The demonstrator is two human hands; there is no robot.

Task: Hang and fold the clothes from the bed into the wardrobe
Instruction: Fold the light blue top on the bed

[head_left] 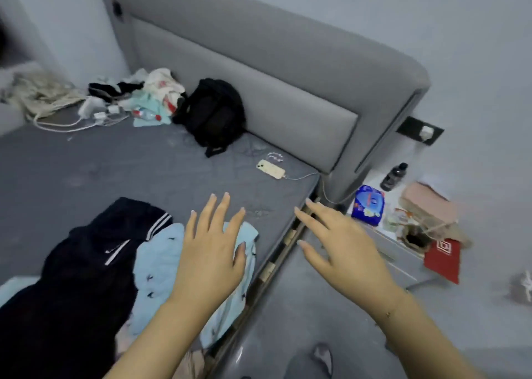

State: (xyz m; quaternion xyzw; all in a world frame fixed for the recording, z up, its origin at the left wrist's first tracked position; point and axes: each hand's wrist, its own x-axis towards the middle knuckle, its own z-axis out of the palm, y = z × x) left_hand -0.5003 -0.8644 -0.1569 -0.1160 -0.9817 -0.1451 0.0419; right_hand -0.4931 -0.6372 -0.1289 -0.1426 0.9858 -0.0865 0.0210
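Over the near edge of the bed [86, 162], the left hand [210, 252] is being held flat above a light blue garment [155, 266] beside a dark jacket [83, 263]; the right hand [342, 246] is being held outspread, gripping nothing.

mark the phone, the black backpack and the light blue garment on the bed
phone [270, 169]: head view, middle of its pale back.
black backpack [212, 113]: head view, centre of its front panel.
light blue garment [157, 266]: head view, left fold, clear of the hand.
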